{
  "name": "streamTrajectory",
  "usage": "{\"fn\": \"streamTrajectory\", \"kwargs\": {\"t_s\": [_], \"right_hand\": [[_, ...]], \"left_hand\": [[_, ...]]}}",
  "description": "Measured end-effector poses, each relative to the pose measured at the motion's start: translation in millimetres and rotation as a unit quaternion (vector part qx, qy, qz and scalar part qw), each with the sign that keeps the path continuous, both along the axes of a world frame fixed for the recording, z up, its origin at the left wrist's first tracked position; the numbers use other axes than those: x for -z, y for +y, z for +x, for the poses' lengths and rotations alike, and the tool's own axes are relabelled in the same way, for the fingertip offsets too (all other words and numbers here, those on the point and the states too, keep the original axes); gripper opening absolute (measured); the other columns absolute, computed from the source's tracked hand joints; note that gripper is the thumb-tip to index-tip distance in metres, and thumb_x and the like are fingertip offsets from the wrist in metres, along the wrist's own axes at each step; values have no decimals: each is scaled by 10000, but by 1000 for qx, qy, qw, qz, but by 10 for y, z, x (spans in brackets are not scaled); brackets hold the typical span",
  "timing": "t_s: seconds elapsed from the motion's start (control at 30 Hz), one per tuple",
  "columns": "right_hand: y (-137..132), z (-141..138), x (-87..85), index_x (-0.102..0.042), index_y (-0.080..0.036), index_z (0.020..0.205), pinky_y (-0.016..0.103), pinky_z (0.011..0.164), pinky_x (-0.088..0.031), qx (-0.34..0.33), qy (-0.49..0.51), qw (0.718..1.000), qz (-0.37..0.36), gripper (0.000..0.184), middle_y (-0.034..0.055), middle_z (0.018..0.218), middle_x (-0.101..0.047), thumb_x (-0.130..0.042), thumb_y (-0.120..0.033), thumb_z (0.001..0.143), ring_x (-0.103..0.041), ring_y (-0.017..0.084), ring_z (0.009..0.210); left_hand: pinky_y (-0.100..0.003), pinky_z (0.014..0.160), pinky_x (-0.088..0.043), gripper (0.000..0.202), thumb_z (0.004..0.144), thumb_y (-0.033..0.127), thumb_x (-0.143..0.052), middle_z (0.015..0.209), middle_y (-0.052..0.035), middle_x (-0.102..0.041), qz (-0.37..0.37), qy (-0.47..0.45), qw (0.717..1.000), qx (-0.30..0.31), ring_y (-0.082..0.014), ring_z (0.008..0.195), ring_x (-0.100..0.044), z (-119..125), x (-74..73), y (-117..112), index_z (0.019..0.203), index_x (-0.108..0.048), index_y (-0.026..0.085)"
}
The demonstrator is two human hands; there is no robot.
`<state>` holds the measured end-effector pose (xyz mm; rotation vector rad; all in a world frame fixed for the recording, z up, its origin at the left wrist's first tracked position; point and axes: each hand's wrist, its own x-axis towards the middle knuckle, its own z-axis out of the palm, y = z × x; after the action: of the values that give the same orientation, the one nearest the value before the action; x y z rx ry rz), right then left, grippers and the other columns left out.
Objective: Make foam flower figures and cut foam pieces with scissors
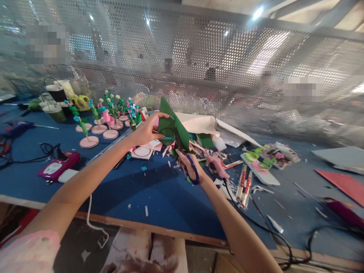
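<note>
My left hand pinches a sheet of dark green paper by its left part, thumb in front. A round outline shows on the paper near the thumb. My right hand is closed through the handles of a pair of scissors with blue grips. The dark blades reach up to the green paper and lie against its cut, raised flap. Beneath both hands lie paper scraps and white pieces with drawn outlines. A pink glue gun rests just right of the scissors.
Several small paper flowers on round pink bases stand at the left. A purple power bank lies before them. Glue-stick packs, a white tray and a black cable are at right. A perforated metal screen rises behind the table.
</note>
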<state>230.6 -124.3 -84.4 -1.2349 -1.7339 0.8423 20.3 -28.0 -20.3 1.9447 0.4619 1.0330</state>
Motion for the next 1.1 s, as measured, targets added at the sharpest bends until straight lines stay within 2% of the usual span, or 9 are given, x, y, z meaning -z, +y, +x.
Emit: {"fn": "streamTrajectory", "kwargs": {"t_s": [0.1,0.23,0.43,0.57,0.7,0.9,1.1], "right_hand": [[5,0,-7,-416,-211,581,232,396,-292,-3,1,1000,12,565,-48,424,-381,-392,-712,839,-350,77,376],[10,-2,-12,-456,-202,660,223,405,-292,-6,1,1000,27,518,-58,449,-385,-408,-683,846,-351,77,400],[21,38,24,-429,-203,623,212,391,-290,-16,-9,999,29,507,-50,460,-385,-410,-649,864,-358,73,403],[24,49,38,-457,-201,673,204,380,-290,-30,-2,999,14,489,-56,460,-396,-426,-653,858,-367,74,392],[20,37,36,-476,-198,724,210,378,-298,-43,11,999,-9,492,-63,463,-405,-419,-669,852,-375,81,383],[21,26,22,-493,-192,729,227,412,-302,-40,-7,999,24,495,-45,494,-428,-400,-661,859,-387,92,428],[12,19,6,-487,-197,698,238,440,-306,-16,-13,999,28,499,-41,493,-418,-413,-669,843,-382,98,446]], "left_hand": [[-289,707,-584,704,655,194,-783,1224,-90,-536,-18,4,1000,18,-161,843,-675,-5,-13,-12,1264,-434,242],[-286,694,-580,710,650,196,-786,1221,-91,-538,-22,5,1000,12,-166,846,-675,-9,-40,-40,1268,-441,243],[-252,687,-570,680,645,181,-782,1198,-83,-552,-21,12,1000,13,-151,846,-670,-23,-83,-59,1240,-456,223],[-222,658,-561,672,647,180,-782,1151,-76,-577,-22,21,999,20,-140,818,-671,-38,-106,-70,1233,-456,212],[-236,676,-567,682,641,214,-801,1207,-89,-557,-24,35,999,29,-153,846,-680,-43,-123,-95,1231,-461,212],[-286,711,-581,711,679,216,-776,1162,-85,-588,-26,49,997,61,-153,825,-676,-48,-126,-96,1294,-419,231],[-241,687,-572,716,675,206,-779,1169,-89,-590,-28,43,997,61,-118,787,-664,-55,-117,-79,1294,-418,222]]}}
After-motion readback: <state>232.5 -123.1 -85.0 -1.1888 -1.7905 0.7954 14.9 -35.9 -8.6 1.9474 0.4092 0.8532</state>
